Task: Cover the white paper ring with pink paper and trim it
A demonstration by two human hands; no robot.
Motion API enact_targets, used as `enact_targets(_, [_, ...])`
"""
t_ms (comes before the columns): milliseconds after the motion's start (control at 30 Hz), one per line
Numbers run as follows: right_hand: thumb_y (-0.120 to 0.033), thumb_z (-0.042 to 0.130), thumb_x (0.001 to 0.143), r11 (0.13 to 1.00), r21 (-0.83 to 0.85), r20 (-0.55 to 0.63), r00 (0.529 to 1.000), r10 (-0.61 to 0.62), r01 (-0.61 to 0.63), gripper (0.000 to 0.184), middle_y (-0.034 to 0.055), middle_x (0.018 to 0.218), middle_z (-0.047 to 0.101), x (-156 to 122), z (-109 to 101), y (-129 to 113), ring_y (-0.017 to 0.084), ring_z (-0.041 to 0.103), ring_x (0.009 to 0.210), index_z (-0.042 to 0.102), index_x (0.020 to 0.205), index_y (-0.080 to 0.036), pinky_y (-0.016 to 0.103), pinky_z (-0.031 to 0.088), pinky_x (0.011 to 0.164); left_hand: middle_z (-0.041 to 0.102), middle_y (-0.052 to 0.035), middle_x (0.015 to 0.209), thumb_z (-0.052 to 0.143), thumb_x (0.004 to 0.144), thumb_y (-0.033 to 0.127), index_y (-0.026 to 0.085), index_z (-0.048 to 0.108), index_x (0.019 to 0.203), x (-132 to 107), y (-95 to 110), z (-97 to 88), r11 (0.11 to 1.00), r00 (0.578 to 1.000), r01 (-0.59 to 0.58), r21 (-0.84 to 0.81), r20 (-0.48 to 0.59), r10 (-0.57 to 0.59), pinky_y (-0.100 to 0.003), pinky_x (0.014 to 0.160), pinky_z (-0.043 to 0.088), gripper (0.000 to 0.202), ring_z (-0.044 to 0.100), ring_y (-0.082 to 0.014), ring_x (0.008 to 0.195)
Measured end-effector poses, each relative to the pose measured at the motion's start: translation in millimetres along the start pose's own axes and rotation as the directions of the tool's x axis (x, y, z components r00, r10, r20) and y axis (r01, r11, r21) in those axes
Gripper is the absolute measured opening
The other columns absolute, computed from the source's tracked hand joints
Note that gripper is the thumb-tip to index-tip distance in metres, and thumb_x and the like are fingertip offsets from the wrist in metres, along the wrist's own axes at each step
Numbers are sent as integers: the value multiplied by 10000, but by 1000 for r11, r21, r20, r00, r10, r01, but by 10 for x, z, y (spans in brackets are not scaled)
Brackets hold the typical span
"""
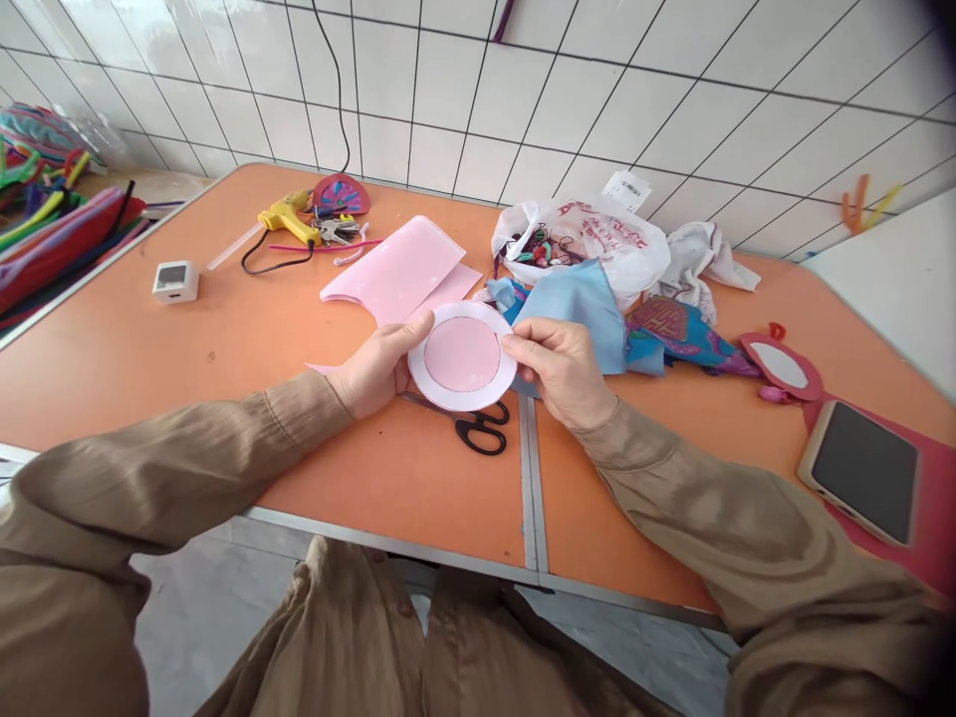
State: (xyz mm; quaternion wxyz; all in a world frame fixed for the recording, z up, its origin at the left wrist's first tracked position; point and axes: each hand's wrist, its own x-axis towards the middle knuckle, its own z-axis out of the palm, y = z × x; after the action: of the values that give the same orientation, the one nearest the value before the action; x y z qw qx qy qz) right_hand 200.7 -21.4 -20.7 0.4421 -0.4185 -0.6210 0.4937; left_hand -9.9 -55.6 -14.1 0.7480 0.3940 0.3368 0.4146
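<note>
Between my two hands is a white paper ring (417, 373) with a pink paper circle (463, 355) showing in its middle. My left hand (380, 366) pinches the left edge, thumb on top. At the right edge, my right hand (557, 363) grips it between thumb and fingers. Whether the pink circle is a separate piece under the ring I cannot tell. Black-handled scissors (482, 435) lie on the table just below, their blades partly hidden. Behind the ring rest pink sheets (403, 261), one with a curved cut-out in its edge.
On the orange table (134, 378) stand a small white device (176, 282) and a yellow glue gun (290, 219) beside keys (338, 231). A plastic bag (612, 244), blue cloth (575, 309), a red-rimmed oval piece (784, 365) and a phone (864, 468) are to the right.
</note>
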Motion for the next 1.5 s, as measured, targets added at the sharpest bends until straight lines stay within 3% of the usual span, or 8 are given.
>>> enact_targets(133, [-291, 676, 768, 1000, -12, 28, 1000, -3, 3, 270, -40, 482, 432, -31, 20, -13, 65, 364, 447, 548, 562, -173, 255, 234, 438, 684, -68, 696, 818, 662, 517, 105, 704, 856, 6, -48, -3, 998, 986, -10, 64, -166, 21, -314, 525, 559, 470, 661, -206, 607])
enact_targets(233, [-277, 651, 768, 1000, -16, 27, 1000, 7, -7, 252, -40, 485, 428, -44, 38, -20, 65, 362, 448, 545, 567, -169, 260, 228, 441, 605, -15, 583, 841, 618, 527, 112, 686, 770, 17, -73, 3, 995, 971, -47, 83, -230, 65, -242, 447, 473, 468, 576, -137, 496])
enact_targets(533, [-315, 656, 774, 999, -50, 51, 999, -5, 8, 277, -48, 492, 424, -62, 66, 66, 69, 357, 452, 540, 564, -176, 251, 259, 452, 659, -47, 656, 795, 675, 537, 112, 698, 757, 15, -126, 46, 983, 956, -150, 110, -238, 172, -243, 519, 442, 444, 570, -140, 580])
enact_targets(700, [-317, 646, 775, 998, -64, 67, 998, 3, 1, 272, -46, 494, 430, -81, 86, 58, 72, 359, 457, 543, 565, -178, 250, 257, 454, 631, -17, 627, 786, 692, 515, 124, 675, 718, 10, -137, 35, 974, 947, -172, 144, -249, 204, -220, 494, 396, 408, 522, -110, 553])
enact_targets(867, [-329, 652, 761, 998, -47, 72, 997, 37, -33, 266, -44, 500, 445, -80, 101, 70, 69, 353, 449, 548, 569, -176, 244, 247, 441, 605, -5, 593, 781, 693, 520, 128, 647, 671, 6, -144, 26, 972, 946, -163, 170, -253, 203, -217, 472, 363, 415, 492, -99, 523])
enact_targets(1067, [-333, 653, 766, 999, -26, 79, 996, 43, -41, 277, -41, 508, 453, -95, 102, 82, 68, 360, 452, 546, 564, -176, 240, 255, 438, 669, -35, 682, 771, 709, 514, 120, 707, 779, 4, -155, 22, 972, 945, -171, 159, -251, 208, -232, 532, 427, 405, 558, -128, 597])
enact_targets(1500, [-326, 653, 772, 998, 33, 108, 993, 55, -59, 266, -45, 491, 454, -114, 118, 92, 69, 367, 443, 550, 576, -178, 236, 271, 433, 667, -27, 654, 790, 680, 496, 122, 703, 730, -3, -137, 29, 979, 941, -129, 157, -291, 171, -234, 518, 423, 386, 558, -123, 567])
